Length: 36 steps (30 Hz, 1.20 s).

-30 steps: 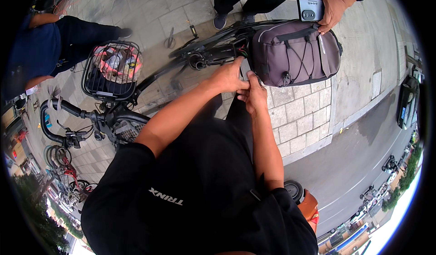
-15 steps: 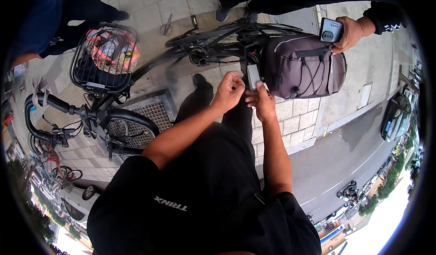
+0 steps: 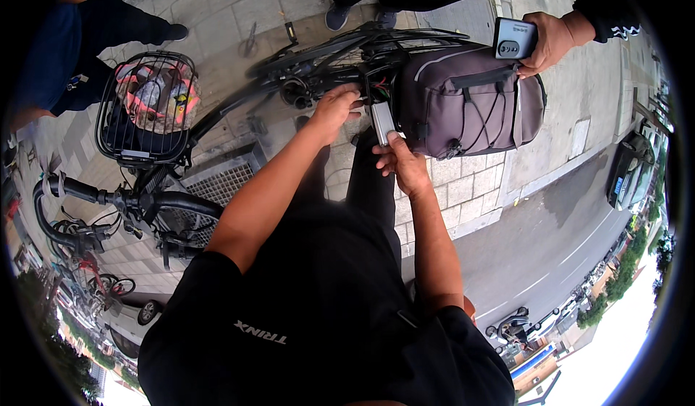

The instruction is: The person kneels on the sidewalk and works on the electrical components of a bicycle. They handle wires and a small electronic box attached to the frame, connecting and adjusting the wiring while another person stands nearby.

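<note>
Beside the purple-grey bag, right hand grips silver metal box, apparently to steady it; left hand empty, fingers parted.

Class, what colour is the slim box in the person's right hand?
Silver-grey; the box shows in the head view.

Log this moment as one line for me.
right hand: gripping silver rectangular box | left hand: off box, near bicycle frame | other person's hand: holding smartphone beside gray bag
</note>
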Motion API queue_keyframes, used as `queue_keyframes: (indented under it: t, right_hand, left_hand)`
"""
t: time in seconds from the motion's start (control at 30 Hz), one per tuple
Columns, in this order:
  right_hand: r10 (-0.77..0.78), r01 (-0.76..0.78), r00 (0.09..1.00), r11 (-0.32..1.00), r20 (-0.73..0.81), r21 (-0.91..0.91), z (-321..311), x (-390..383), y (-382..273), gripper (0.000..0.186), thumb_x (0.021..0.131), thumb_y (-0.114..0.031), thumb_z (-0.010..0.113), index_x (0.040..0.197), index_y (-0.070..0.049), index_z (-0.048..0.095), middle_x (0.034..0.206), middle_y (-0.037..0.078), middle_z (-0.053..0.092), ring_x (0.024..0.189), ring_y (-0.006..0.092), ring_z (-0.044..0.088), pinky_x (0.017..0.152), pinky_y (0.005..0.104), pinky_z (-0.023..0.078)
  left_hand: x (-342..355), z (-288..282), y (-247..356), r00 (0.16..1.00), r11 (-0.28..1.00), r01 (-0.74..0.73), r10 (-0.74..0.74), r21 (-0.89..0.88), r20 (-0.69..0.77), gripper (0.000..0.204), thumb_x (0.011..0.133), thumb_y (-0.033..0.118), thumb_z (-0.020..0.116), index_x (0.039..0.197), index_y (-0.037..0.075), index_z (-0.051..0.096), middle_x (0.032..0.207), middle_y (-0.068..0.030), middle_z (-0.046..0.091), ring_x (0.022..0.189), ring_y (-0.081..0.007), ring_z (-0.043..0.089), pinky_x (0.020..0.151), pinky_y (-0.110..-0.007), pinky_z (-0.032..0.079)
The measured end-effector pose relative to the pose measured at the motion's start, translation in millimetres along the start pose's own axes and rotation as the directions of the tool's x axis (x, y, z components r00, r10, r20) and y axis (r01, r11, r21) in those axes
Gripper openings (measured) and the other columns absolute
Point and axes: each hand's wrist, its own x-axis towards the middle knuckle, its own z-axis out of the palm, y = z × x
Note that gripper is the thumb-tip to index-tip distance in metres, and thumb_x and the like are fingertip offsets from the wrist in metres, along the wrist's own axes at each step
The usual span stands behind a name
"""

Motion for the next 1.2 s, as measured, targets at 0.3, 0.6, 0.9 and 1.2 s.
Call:
queue_keyframes:
  t: [0.3, 0.6, 0.9, 1.2]
  right_hand:
    - [-0.056, 0.054, 0.997, 0.998, 0.060, 0.028, -4, 4, 3, 0.043, 0.102, -0.037, 0.072, 0.120, 0.001, 0.064, 0.095, 0.013, 0.074, 0.066, 0.0153, 0.067, 0.057, 0.0284, 0.053]
    - [-0.051, 0.048, 0.998, 0.997, 0.046, 0.059, -4, 11, 11, 0.042, 0.101, -0.035, 0.073, 0.119, 0.001, 0.064, 0.093, 0.013, 0.074, 0.065, 0.0165, 0.067, 0.056, 0.0291, 0.053]
    - [-0.071, 0.071, 0.997, 0.997, 0.015, 0.026, 2, 10, 11, 0.043, 0.100, -0.041, 0.072, 0.117, -0.003, 0.064, 0.090, 0.013, 0.074, 0.063, 0.0162, 0.067, 0.056, 0.0294, 0.053]
    - [-0.105, 0.105, 0.994, 0.993, 0.005, 0.056, 3, 12, 13, 0.040, 0.101, -0.040, 0.071, 0.116, -0.004, 0.062, 0.088, 0.015, 0.074, 0.061, 0.0164, 0.066, 0.054, 0.0299, 0.052]
  left_hand:
    - [22, 6, -2, 0.969, 0.960, 0.205, -0.226, -0.191, -0.098, 0.044, 0.110, 0.041, 0.050, 0.138, 0.008, 0.061, 0.140, -0.0111, 0.064, 0.129, -0.0290, 0.060, 0.111, -0.048, 0.046]
    - [68, 23, -15, 0.902, 0.914, 0.183, -0.303, -0.361, -0.308, 0.026, 0.107, 0.023, 0.059, 0.122, 0.005, 0.068, 0.110, -0.0122, 0.077, 0.095, -0.0273, 0.075, 0.091, -0.050, 0.057]
    - [73, 13, -11, 0.904, 0.972, 0.193, -0.230, -0.135, -0.361, 0.015, 0.102, 0.007, 0.064, 0.110, -0.002, 0.073, 0.102, -0.0133, 0.079, 0.084, -0.0279, 0.078, 0.078, -0.044, 0.066]
    - [83, 0, -24, 0.948, 0.943, 0.155, -0.226, -0.294, -0.225, 0.014, 0.104, 0.003, 0.059, 0.111, -0.001, 0.071, 0.106, -0.0138, 0.078, 0.090, -0.0263, 0.077, 0.079, -0.041, 0.064]
